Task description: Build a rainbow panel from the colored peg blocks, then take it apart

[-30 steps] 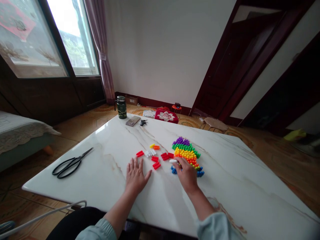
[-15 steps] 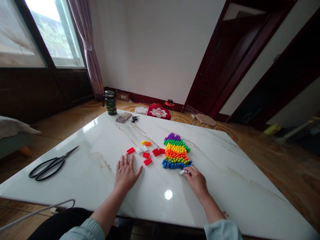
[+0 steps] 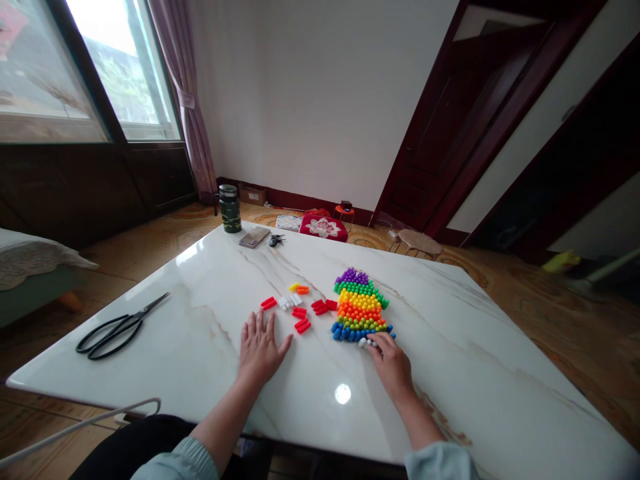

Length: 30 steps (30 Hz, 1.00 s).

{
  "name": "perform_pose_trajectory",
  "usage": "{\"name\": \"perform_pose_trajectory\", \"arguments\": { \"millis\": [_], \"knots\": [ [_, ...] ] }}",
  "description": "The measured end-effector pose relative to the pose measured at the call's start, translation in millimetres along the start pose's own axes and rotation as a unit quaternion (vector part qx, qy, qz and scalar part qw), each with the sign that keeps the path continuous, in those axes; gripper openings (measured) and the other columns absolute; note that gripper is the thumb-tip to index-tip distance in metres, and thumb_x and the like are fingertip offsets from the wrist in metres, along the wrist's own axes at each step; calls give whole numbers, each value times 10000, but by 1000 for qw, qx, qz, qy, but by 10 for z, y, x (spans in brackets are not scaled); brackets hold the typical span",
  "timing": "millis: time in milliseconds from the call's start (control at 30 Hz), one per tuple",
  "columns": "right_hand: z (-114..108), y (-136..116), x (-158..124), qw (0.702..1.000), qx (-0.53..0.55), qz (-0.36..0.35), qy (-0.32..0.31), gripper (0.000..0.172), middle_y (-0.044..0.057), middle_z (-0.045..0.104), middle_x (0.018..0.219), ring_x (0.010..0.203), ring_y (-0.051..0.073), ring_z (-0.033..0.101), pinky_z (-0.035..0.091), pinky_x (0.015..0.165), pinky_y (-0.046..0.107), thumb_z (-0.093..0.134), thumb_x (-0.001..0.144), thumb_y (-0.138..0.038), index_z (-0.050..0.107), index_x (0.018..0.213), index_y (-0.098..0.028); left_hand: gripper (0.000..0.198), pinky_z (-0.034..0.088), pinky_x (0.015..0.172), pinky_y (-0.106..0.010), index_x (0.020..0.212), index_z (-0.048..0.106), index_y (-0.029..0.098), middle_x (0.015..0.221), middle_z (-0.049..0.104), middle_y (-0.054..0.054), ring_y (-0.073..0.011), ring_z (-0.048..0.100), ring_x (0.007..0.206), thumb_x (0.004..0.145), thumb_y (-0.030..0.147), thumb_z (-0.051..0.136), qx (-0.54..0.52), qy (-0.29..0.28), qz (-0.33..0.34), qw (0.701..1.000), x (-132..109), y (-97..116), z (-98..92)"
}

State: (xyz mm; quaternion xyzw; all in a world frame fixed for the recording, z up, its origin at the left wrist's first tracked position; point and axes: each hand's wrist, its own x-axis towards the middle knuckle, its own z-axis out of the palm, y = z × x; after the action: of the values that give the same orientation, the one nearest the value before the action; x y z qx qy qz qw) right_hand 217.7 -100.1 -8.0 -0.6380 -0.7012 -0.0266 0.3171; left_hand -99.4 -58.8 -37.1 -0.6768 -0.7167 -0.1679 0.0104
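Observation:
Small white pieces with rounded ends (image 3: 363,343) are pinched in the fingers of my right hand (image 3: 393,365), at the near edge of the blue row. Rows of small round-ended pieces (image 3: 359,313) stand packed together in bands of purple, green, yellow, orange, olive and blue. My left hand (image 3: 261,347) lies flat on the table with fingers spread, holding nothing. Just beyond it are loose red pieces (image 3: 302,326), white pieces (image 3: 291,302), an orange piece (image 3: 303,290) and a yellow piece (image 3: 294,287). My right fingers partly hide the pinched pieces.
Black-handled scissors (image 3: 117,330) lie at the left of the marble-patterned table (image 3: 200,380). Along the far edge are a camouflage bottle (image 3: 230,210), a phone (image 3: 255,237) and keys (image 3: 275,240). A white cable (image 3: 100,420) runs by the near left edge.
My right hand has shifted slightly towards the blue row with the white pieces, which now sit against it. The whole view has swung a little left. My left hand stays flat.

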Motion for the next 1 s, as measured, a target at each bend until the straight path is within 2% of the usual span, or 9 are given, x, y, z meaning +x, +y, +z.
{"name": "perform_pose_trajectory", "arguments": {
  "millis": [133, 200, 400, 500, 600, 700, 767, 900, 1000],
  "knots": [
    [-38, -185, 26, 996, 21, -3, 90, 249, 80, 640, 1057, 870, 177, 640, 505, 723, 276, 492, 915, -328, 683, 1023, -209, 780, 136, 1160, -481, 1442, 390, 130, 1551, 261, -173, -345, 188, 1442, 833, 616, 443, -9, 1, 0, 1000, -5, 9, -15],
    [11, -367, 108, 993, 61, -22, 101, 224, 85, 637, 1026, 902, 186, 627, 508, 771, 291, 502, 912, -308, 683, 987, -202, 783, 133, 1161, -487, 1441, 389, 124, 1551, 253, -181, -347, 181, 1444, 833, 614, 447, -11, -4, 1, 1000, -7, 15, -34],
    [487, -1180, 666, 987, 137, -72, -48, 242, 80, 646, 1059, 1010, 202, 593, 480, 898, 321, 515, 853, -169, 668, 1038, -202, 773, 138, 1165, -483, 1443, 386, 121, 1550, 260, -175, -338, 174, 1447, 841, 602, 446, -18, -15, -5, 1000, -10, 34, -85],
    [741, -1545, 984, 987, 86, -82, -112, 299, 88, 638, 1127, 1109, 224, 537, 425, 975, 341, 562, 831, -179, 652, 1116, -194, 769, 131, 1166, -489, 1444, 385, 131, 1553, 255, -168, -339, 172, 1447, 837, 597, 458, -17, -18, -10, 1000, -9, 40, -95],
    [926, -1772, 1205, 986, 9, -46, -162, 342, 104, 613, 1155, 1142, 262, 493, 419, 944, 368, 636, 816, -315, 641, 1140, -206, 763, 125, 1166, -496, 1446, 382, 137, 1558, 243, -164, -341, 162, 1450, 839, 594, 456, -20, -28, -10, 999, -6, 41, -102],
    [1052, -1862, 1295, 976, -38, -12, -213, 465, 127, 563, 1192, 1129, 303, 477, 446, 842, 390, 697, 758, -456, 627, 1163, -240, 770, 124, 1166, -498, 1453, 372, 144, 1565, 220, -161, -344, 149, 1452, 842, 607, 444, -29, -29, -7, 999, -3, 32, -95],
    [1120, -1869, 1296, 972, -47, -12, -229, 458, 130, 528, 1214, 1104, 302, 481, 448, 801, 380, 721, 739, -423, 628, 1154, -254, 775, 123, 1166, -504, 1456, 367, 148, 1568, 205, -160, -347, 140, 1453, 841, 612, 444, -34, -29, -7, 999, -2, 24, -80],
    [1253, -1815, 1244, 980, -25, -27, -197, 298, 114, 516, 1158, 1027, 261, 499, 437, 839, 361, 690, 736, -241, 663, 1033, -227, 779, 118, 1167, -513, 1454, 373, 148, 1569, 205, -151, -348, 126, 1456, 833, 612, 453, -38, -33, -11, 999, 1, 14, -51],
    [1312, -1765, 1230, 988, 32, -30, -149, 278, 97, 537, 1079, 997, 248, 503, 424, 912, 367, 684, 697, -183, 664, 974, -207, 778, 110, 1170, -505, 1458, 364, 145, 1566, 222, -150, -344, 125, 1457, 837, 607, 447, -34, -33, -11, 999, 0, 17, -56]
  ]
}}
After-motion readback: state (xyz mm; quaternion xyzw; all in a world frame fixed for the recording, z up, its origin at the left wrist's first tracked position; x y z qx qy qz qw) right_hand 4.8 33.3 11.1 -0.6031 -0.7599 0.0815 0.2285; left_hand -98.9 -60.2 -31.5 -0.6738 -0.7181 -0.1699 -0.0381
